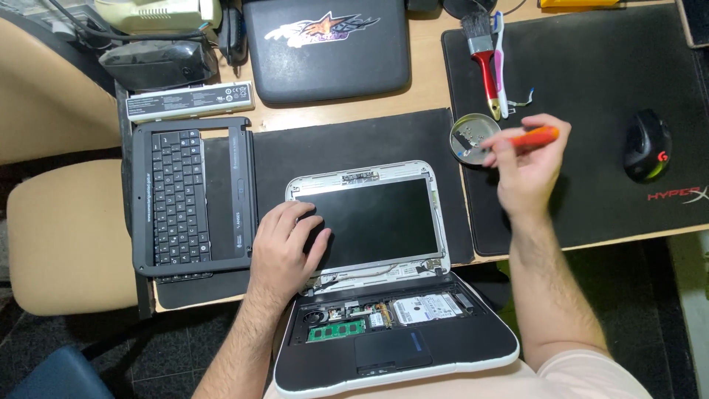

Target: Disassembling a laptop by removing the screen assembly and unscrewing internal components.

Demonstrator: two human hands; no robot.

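The right hand (pixel 528 166) was clamped on 1 orange-handled screwdriver (pixel 533 137), its tip at 1 small round metal dish (pixel 473 137) on the black mat (pixel 591 89). The left hand (pixel 284 247) lay flat, fingers spread, on the screen of 1 opened small laptop (pixel 391 295), holding nothing. Judging by this, screw handling was in hand; the next move called for a steady tip. Nearby lay 1 detached keyboard panel (pixel 192 196), 1 battery (pixel 190 100), 1 brush (pixel 484 59) and 1 mouse (pixel 648 145).
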